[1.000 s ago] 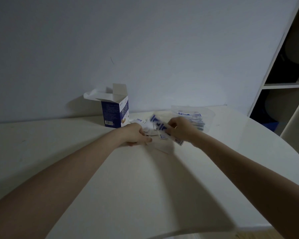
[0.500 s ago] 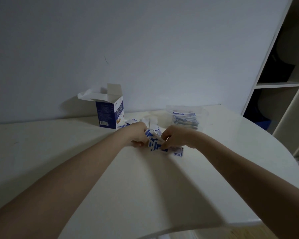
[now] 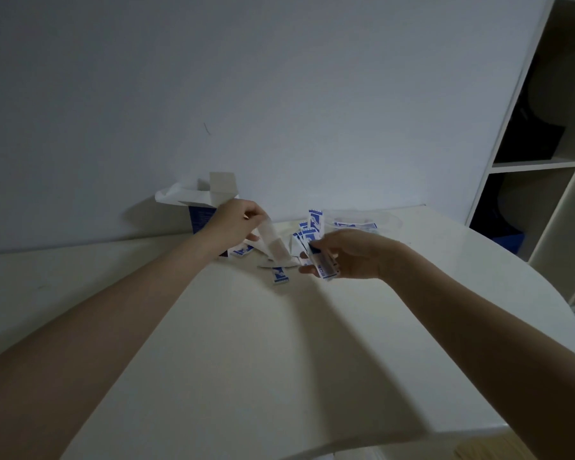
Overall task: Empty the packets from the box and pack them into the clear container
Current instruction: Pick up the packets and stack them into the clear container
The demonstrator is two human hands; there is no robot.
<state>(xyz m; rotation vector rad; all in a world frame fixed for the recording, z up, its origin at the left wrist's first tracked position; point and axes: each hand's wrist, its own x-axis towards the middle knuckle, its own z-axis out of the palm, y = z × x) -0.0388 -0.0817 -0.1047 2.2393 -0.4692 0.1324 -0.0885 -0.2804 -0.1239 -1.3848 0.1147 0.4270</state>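
Several packets (image 3: 322,265) gripped in right hand (image 3: 352,257), just short of clear container (image 3: 387,220) beyond; left hand (image 3: 233,222) pinching pale strip (image 3: 273,244), box (image 3: 200,207) behind.

We reach both bare forearms forward and inward from the lower corners of the view. Our left hand (image 3: 232,224) is raised, back toward us, its fingertips pinched together on something pale and thin. Our right hand (image 3: 347,254) sits lower, just beside the left one, turned palm inward with fingers curled, seemingly gripping something small, though blur hides how the thumb lies.
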